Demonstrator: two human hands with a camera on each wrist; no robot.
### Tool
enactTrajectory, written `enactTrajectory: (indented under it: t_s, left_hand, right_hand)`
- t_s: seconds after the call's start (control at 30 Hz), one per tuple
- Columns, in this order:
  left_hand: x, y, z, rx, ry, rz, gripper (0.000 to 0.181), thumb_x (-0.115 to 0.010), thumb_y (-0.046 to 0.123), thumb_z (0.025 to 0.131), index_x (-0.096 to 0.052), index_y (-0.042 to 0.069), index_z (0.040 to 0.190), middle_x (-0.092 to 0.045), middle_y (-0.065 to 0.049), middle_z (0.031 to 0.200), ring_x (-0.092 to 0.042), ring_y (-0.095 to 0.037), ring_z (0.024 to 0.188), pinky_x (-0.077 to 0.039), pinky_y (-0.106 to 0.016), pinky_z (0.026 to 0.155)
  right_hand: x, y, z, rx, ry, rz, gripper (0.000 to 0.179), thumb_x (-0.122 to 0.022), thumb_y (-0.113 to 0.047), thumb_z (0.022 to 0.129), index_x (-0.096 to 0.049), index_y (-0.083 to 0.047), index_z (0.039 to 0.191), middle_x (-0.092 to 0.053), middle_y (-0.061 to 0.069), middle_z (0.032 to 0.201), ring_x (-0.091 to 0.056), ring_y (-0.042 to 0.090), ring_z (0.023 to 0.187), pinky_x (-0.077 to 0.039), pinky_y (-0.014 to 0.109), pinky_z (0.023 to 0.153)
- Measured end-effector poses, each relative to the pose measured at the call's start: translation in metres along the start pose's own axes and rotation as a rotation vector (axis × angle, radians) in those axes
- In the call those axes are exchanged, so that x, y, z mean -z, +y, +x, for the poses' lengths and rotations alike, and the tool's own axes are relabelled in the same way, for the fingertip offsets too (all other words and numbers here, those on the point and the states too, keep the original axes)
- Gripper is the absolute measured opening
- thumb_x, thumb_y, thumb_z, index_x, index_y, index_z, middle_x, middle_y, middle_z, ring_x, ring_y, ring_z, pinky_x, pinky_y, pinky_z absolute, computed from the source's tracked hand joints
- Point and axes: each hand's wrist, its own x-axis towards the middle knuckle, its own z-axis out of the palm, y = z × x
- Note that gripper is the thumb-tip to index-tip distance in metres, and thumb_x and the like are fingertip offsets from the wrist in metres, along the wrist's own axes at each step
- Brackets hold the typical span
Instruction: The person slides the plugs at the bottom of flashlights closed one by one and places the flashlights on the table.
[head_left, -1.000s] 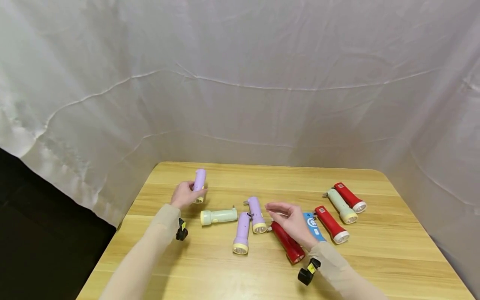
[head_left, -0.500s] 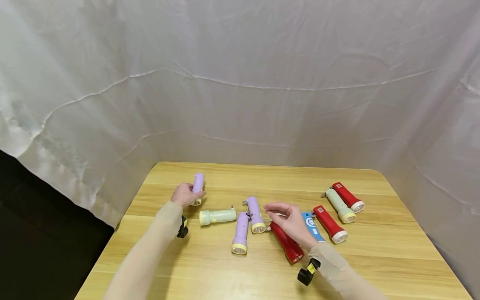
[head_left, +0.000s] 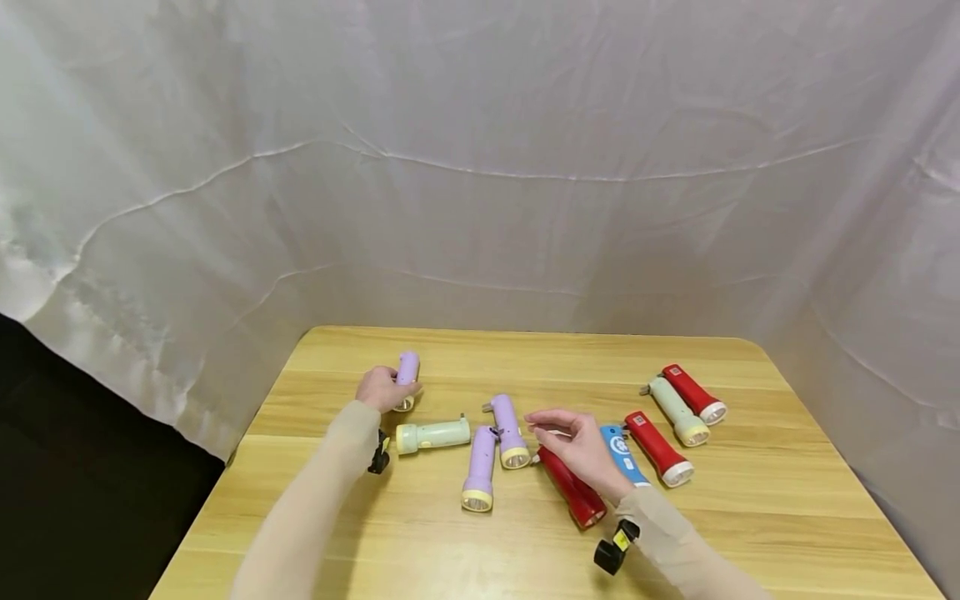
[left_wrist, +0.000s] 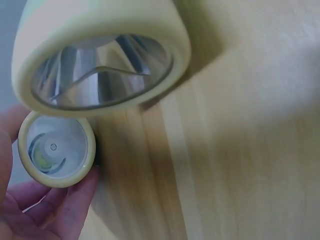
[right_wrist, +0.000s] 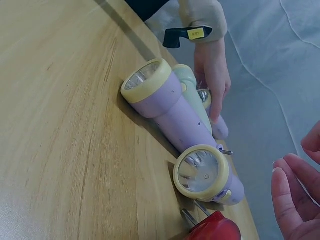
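My left hand point(head_left: 380, 389) grips a purple flashlight point(head_left: 408, 367) near the table's far left, thumb on one side and fingers on the other. Its yellow-rimmed lens point(left_wrist: 57, 150) faces the camera in the left wrist view. Closer to me lies a pale green flashlight point(head_left: 433, 435), whose head point(left_wrist: 105, 95) looms large in that view. My right hand point(head_left: 585, 450) hovers with loosely bent fingers and nothing held, over a red flashlight point(head_left: 572, 492) and a blue flashlight point(head_left: 621, 452). Left of it, two purple flashlights point(head_left: 481, 467) lie side by side, their ends close together.
On the right of the wooden table point(head_left: 780, 517) lie a red flashlight point(head_left: 660, 448) with a white rim, a pale green flashlight point(head_left: 678, 411) and another red flashlight point(head_left: 693, 393). A grey cloth point(head_left: 525, 233) hangs behind the table.
My left hand has brought the purple flashlight slightly nearer and lower, then a little to the right. The right hand stays in place.
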Motion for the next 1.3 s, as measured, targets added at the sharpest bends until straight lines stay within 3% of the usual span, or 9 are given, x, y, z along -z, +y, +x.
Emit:
enactTrajectory:
  t_s: [0.27, 0.53, 0.77, 1.0, 1.3]
  left_hand:
    - [0.000, 0.002, -0.003, -0.006, 0.021, 0.058, 0.058, -0.068, 0.045, 0.092, -0.063, -0.006, 0.121, -0.071, -0.021, 0.106, -0.061, -0.024, 0.079, -0.048, -0.030, 0.062]
    - [0.002, -0.009, -0.010, -0.026, 0.013, 0.018, 0.076, -0.068, 0.049, 0.090, -0.054, -0.010, 0.135, -0.064, -0.029, 0.131, -0.065, -0.038, 0.110, -0.056, -0.049, 0.092]
    - [-0.003, -0.012, -0.014, -0.059, 0.013, -0.060, 0.068, -0.071, 0.039, 0.089, -0.056, -0.007, 0.136, -0.066, -0.026, 0.127, -0.066, -0.037, 0.110, -0.055, -0.050, 0.095]
    - [-0.007, -0.011, -0.013, -0.051, 0.026, -0.093, 0.066, -0.068, 0.036, 0.093, -0.052, -0.007, 0.140, -0.062, -0.028, 0.134, -0.063, -0.039, 0.118, -0.051, -0.052, 0.102]
    - [-0.003, -0.014, -0.010, -0.011, 0.002, -0.147, 0.071, -0.065, 0.037, 0.095, -0.045, -0.008, 0.146, -0.055, -0.029, 0.143, -0.058, -0.042, 0.126, -0.047, -0.053, 0.109]
  right_hand:
    - [0.001, 0.003, -0.001, 0.008, -0.005, 0.005, 0.026, -0.067, -0.007, 0.095, -0.071, 0.000, 0.120, -0.068, 0.026, 0.126, -0.070, 0.021, 0.112, -0.055, 0.015, 0.089]
    - [-0.001, 0.005, 0.000, 0.023, -0.005, 0.011, 0.025, -0.065, -0.005, 0.096, -0.070, 0.002, 0.119, -0.067, 0.030, 0.125, -0.071, 0.028, 0.111, -0.055, 0.015, 0.090]
    - [-0.001, 0.007, 0.001, 0.001, -0.010, 0.009, 0.025, -0.065, -0.006, 0.096, -0.071, -0.002, 0.119, -0.069, 0.024, 0.125, -0.071, 0.014, 0.110, -0.055, 0.014, 0.090]
    - [0.000, 0.008, 0.001, 0.004, -0.014, 0.011, 0.026, -0.064, -0.007, 0.097, -0.070, -0.001, 0.121, -0.069, 0.025, 0.126, -0.069, 0.030, 0.114, -0.055, 0.014, 0.090]
    - [0.000, 0.008, 0.001, 0.013, -0.022, 0.007, 0.026, -0.064, -0.007, 0.097, -0.070, 0.001, 0.121, -0.069, 0.026, 0.125, -0.069, 0.033, 0.113, -0.054, 0.014, 0.090]
